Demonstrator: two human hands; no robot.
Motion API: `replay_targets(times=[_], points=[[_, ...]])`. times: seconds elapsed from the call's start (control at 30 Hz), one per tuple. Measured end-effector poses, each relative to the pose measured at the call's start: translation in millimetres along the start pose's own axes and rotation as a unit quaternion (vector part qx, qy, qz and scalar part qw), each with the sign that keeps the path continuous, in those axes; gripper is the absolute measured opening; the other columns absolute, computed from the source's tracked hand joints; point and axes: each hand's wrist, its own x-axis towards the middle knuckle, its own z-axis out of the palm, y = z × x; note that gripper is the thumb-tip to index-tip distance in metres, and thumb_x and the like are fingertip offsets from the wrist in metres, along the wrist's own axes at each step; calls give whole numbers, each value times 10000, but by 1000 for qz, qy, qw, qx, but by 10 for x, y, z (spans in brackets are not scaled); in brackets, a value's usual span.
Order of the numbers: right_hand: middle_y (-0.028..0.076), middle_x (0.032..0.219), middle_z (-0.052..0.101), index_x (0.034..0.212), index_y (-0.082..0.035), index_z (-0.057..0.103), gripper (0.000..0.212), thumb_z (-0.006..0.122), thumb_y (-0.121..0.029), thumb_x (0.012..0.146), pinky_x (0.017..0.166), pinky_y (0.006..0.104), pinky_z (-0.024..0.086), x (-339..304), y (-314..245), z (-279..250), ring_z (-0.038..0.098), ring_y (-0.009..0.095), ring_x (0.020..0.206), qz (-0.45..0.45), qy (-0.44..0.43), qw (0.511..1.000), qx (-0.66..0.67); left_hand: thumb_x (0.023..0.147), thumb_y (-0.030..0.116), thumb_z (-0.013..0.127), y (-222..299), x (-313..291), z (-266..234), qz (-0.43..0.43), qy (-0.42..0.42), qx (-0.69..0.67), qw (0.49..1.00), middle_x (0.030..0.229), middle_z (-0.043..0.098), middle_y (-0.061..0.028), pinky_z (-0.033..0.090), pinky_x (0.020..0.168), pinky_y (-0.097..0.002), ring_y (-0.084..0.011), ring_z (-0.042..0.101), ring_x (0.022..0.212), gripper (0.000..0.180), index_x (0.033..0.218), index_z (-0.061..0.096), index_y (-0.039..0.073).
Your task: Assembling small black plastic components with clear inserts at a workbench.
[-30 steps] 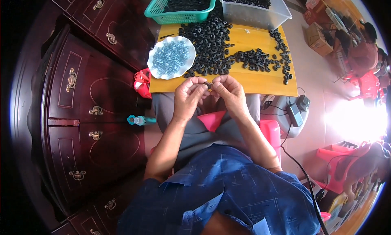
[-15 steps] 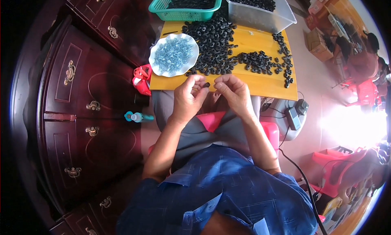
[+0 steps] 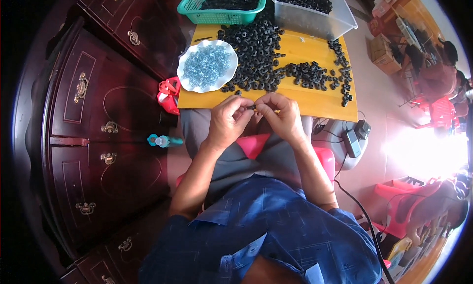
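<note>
My left hand (image 3: 226, 122) pinches a small black part (image 3: 251, 107) at the table's near edge, between thumb and forefinger. Right up against it, my right hand (image 3: 282, 118) is closed in a pinch; whatever lies between its fingertips is too small to make out. Just beyond my hands, a large heap of black ring-like parts (image 3: 253, 52) covers the middle of the yellow table (image 3: 308, 100). To its left, a white plate with a wavy rim (image 3: 181, 78) holds many small clear bluish pieces (image 3: 207, 65).
A green basket (image 3: 221, 17) and a clear plastic bin (image 3: 315, 25), both with black parts, stand at the far side. A smaller heap (image 3: 310, 74) lies to the right. Dark red cabinets (image 3: 118, 126) line the left. A bottle (image 3: 161, 141) stands on the floor.
My fingertips have come together: the right hand has moved left until its tips meet the black part in my left hand. The view has shifted slightly.
</note>
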Motion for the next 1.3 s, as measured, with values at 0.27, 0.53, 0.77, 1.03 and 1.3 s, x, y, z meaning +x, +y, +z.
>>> replay_targets(times=[0.27, 0.53, 0.77, 1.03, 1.3], points=[[80, 776, 686, 917, -28, 684, 99, 700, -104, 855, 665, 304, 532, 58, -66, -82, 670, 157, 711, 1, -33, 999, 25, 795, -57, 699, -11, -15, 29, -24, 38, -44, 998, 832, 661, -71, 518, 592, -260, -134, 655, 690, 161, 931, 644, 10], [22, 810, 654, 928, -12, 608, 125, 694, -103, 924, 700, 222, 501, 92, 95, -62, 619, 85, 754, 124, -139, 943, 275, 843, -133, 633, -5, -19, -41, -14, -9, -48, 999, 867, 633, -60, 550, 610, -233, -114, 680, 718, 148, 953, 627, -34], [9, 816, 643, 938, -33, 627, 293, 692, -318, 932, 710, 247, 490, 323, 138, -253, 600, 92, 794, 130, -200, 939, 247, 911, -15, 655, 22, -36, -71, -132, -19, -287, 949, 908, 665, -42, 532, 708, -224, -93, 650, 773, 142, 1046, 614, -18], [96, 864, 710, 950, -108, 722, 151, 695, -168, 814, 727, 370, 547, 1220, 580, -652, 688, 294, 779, -13, 103, 959, -264, 916, 5, 662, -90, -1, -95, -169, 22, -335, 927, 862, 639, 2, 496, 682, -194, -42, 589, 729, 147, 1057, 626, -12], [101, 1019, 687, 1014, -144, 740, 206, 651, -208, 839, 837, 410, 531, 1562, 826, -690, 671, 305, 936, 25, 4, 913, -407, 914, 27, 671, -97, -14, -137, -186, 34, -341, 921, 831, 622, 12, 481, 660, -195, -40, 569, 703, 135, 1040, 634, -6]])
